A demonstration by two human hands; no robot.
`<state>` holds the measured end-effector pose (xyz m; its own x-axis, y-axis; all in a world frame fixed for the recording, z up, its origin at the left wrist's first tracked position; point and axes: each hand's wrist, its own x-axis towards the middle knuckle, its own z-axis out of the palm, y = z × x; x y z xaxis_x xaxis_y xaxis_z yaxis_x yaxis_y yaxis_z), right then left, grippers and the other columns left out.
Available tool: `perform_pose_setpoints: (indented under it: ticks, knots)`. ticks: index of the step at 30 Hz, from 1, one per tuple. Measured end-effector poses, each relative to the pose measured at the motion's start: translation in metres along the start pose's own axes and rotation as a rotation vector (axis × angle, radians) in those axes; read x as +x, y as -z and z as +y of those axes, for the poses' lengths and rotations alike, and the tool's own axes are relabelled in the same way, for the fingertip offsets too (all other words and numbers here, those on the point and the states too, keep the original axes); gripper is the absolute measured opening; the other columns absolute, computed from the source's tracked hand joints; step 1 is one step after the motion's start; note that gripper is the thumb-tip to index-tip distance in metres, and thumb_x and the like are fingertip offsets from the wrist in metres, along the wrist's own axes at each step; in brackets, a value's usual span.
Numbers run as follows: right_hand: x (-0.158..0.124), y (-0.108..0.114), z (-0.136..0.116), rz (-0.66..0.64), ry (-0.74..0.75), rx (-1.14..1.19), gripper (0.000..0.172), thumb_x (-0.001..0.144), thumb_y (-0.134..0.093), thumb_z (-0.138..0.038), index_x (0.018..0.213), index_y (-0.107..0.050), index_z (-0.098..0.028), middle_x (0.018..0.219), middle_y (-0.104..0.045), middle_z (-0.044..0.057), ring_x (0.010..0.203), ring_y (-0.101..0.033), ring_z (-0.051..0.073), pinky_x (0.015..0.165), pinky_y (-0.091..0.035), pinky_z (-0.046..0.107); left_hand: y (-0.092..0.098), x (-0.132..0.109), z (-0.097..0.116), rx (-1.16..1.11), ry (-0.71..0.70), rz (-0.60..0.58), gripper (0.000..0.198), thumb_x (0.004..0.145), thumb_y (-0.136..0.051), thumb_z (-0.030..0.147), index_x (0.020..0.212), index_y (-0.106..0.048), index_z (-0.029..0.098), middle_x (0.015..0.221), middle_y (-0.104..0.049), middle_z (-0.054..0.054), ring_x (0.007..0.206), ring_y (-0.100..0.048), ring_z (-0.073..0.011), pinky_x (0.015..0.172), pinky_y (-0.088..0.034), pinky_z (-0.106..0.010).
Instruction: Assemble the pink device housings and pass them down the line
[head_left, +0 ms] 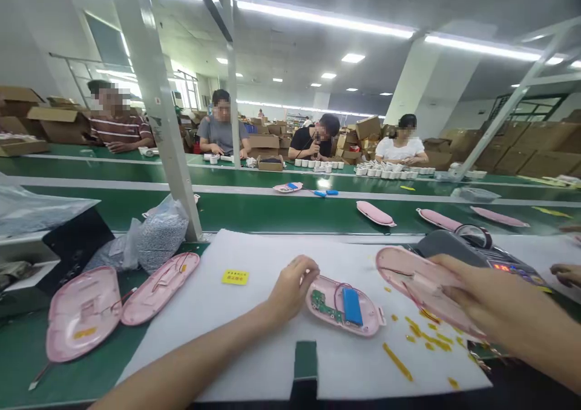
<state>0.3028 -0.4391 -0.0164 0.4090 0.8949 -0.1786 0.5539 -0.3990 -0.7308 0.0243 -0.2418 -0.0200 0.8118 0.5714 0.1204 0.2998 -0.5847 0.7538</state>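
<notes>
A pink plastic shell [370, 325] lies open side up on the white sheet [254, 361], with a blue battery [351, 306] and a green circuit board [324, 307] inside. At its upper left rim, my left hand [293, 286] has its fingers curled together; whether anything is pinched in them is hidden. My right hand [476, 292] grips another pink shell half [408, 271], tilted above the sheet's right side, inner face showing and thin wires hanging from it. Yellow tape pieces [429, 336] are scattered below that half.
Two pink shell halves [84, 319] joined by wires lie left, near a bag of small grey parts [161, 234]. A grey device with a red display [502, 267] and tape roll [474, 235] stands right. A neighbour's hand [567, 272] is at the right edge. Co-workers sit beyond the green conveyor [254, 216].
</notes>
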Motion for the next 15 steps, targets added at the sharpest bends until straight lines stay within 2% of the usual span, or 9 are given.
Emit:
perform_pose_setpoints:
  ticks: [2,5,8,12,14,15]
  knots:
    - [0.015,-0.008,-0.033,-0.165,-0.003,-0.097,0.016,0.083,-0.055,-0.035,0.095,-0.066,-0.034,0.084,-0.070,0.008,0.067,-0.062,0.025,0.060,-0.038,0.034,0.002,0.001,0.002,0.085,-0.182,0.058,0.015,0.099,-0.045,0.020,0.091,-0.058,0.017,0.097,-0.064,-0.008,0.091,-0.061,-0.0175,0.080,-0.053,-0.031]
    - [0.034,-0.025,-0.069,-0.346,0.076,-0.023,0.028,0.085,-0.042,-0.021,0.099,-0.066,-0.025,0.095,-0.070,0.006,0.080,-0.063,0.022,0.067,-0.040,0.030,-0.002,0.002,0.003,0.244,-0.397,-0.038,0.017,0.098,-0.041,0.012,0.099,-0.057,0.017,0.104,-0.065,-0.008,0.099,-0.060,-0.0187,0.087,-0.052,-0.034]
    - [0.041,-0.040,-0.080,-0.334,0.069,0.059,0.031,0.080,-0.040,-0.017,0.098,-0.065,-0.023,0.091,-0.070,0.003,0.081,-0.062,0.021,0.070,-0.040,0.029,-0.010,-0.001,0.004,0.310,-0.361,-0.103,0.022,0.097,-0.038,0.008,0.095,-0.058,0.016,0.096,-0.065,-0.008,0.092,-0.060,-0.0190,0.080,-0.052,-0.033]
    - [0.038,-0.053,-0.078,-0.252,-0.023,0.133,0.030,0.078,-0.042,-0.019,0.097,-0.065,-0.024,0.091,-0.070,0.002,0.083,-0.062,0.021,0.075,-0.042,0.030,-0.013,-0.004,0.008,0.276,-0.283,-0.146,0.021,0.098,-0.043,0.015,0.086,-0.060,0.017,0.082,-0.062,-0.004,0.076,-0.057,-0.0167,0.070,-0.048,-0.030]
    - [0.036,-0.057,-0.078,-0.297,-0.015,0.220,0.027,0.078,-0.044,-0.022,0.096,-0.065,-0.023,0.093,-0.070,0.002,0.086,-0.062,0.021,0.076,-0.043,0.030,-0.012,-0.004,0.011,0.232,-0.229,-0.104,0.021,0.098,-0.044,0.017,0.086,-0.061,0.018,0.083,-0.062,-0.004,0.078,-0.057,-0.0161,0.072,-0.047,-0.030]
    - [0.036,-0.058,-0.079,-0.327,-0.007,0.263,0.026,0.079,-0.045,-0.024,0.095,-0.066,-0.022,0.094,-0.069,0.003,0.086,-0.061,0.021,0.075,-0.043,0.030,-0.011,-0.004,0.012,0.233,-0.203,-0.046,0.021,0.099,-0.045,0.019,0.086,-0.061,0.018,0.086,-0.062,-0.005,0.081,-0.057,-0.0168,0.074,-0.048,-0.031]
